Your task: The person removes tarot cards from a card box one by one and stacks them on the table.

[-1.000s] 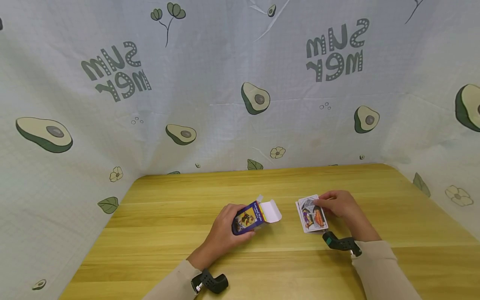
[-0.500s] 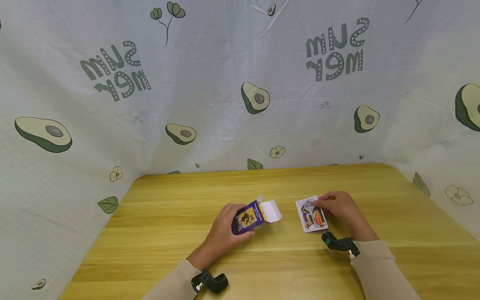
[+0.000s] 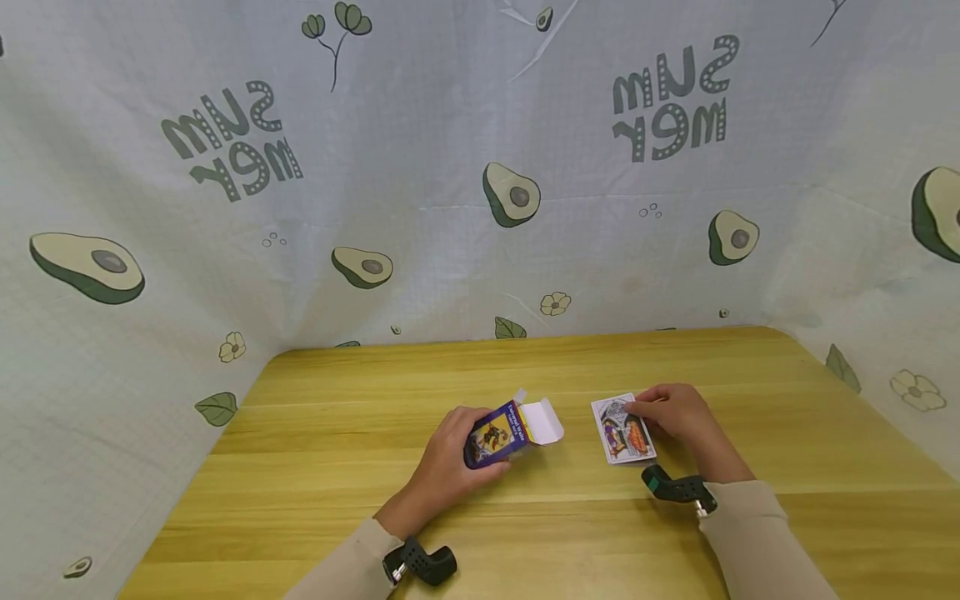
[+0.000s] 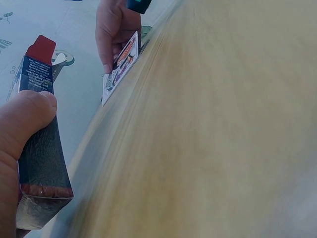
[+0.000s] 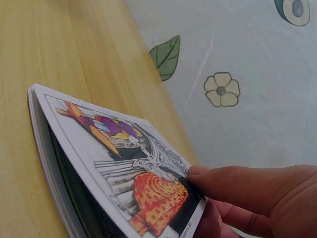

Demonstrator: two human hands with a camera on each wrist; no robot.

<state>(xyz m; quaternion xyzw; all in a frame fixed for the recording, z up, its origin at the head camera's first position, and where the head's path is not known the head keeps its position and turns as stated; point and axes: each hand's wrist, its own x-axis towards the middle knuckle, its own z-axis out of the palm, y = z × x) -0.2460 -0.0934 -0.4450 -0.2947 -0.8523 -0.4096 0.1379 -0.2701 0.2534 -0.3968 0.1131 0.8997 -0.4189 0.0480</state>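
Box (image 3: 495, 438) mouth-first rightward, lengthwise tilt unclear

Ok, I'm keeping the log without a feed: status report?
Left hand grips card box. Right hand pinches cards by one edge. Possible snag: box's open flap, jutting toward cards.

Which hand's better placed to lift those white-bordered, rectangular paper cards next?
Probably the right hand: it pinches the cards at one edge, while the left hand is occupied gripping the open, dark-blue rectangular cardboard box.
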